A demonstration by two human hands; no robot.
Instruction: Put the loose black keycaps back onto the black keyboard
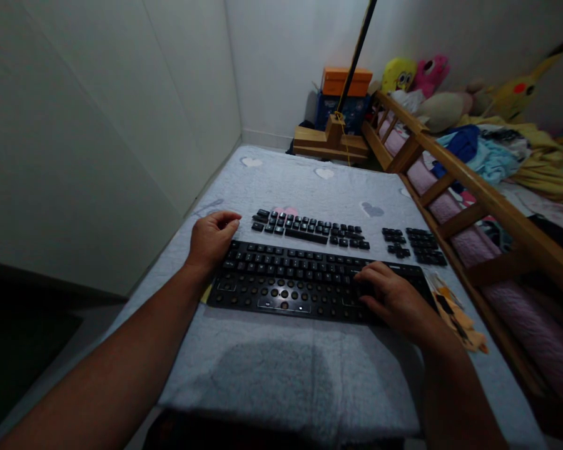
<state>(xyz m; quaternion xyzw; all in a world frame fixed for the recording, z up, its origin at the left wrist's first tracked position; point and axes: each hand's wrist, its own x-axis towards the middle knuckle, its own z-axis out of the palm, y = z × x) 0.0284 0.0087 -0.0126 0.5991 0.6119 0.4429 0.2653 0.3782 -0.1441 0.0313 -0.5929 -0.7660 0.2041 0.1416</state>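
A black keyboard [281,272] lies on the cloth-covered surface. Its upper rows carry keycaps; its lower rows show bare round key seats. My left hand [213,237] is at the keyboard's upper left corner, its fingers curled in toward the thumb. Whatever may be between those fingertips is too small to make out. Over the right part of the keyboard, my right hand [389,290] bends its fingers and thumb down around the key area, hiding what is under them. Loose black keycaps [304,225] lie in rows behind the keyboard, with further keycap groups [415,244] to the right.
Orange-and-black items [457,319] lie right of the keyboard. A wooden bed rail [478,200] runs along the right side, with clothes and plush toys [398,75] beyond. A white panel [122,125] borders the left. At the back stands a wooden base [328,144] with a pole.
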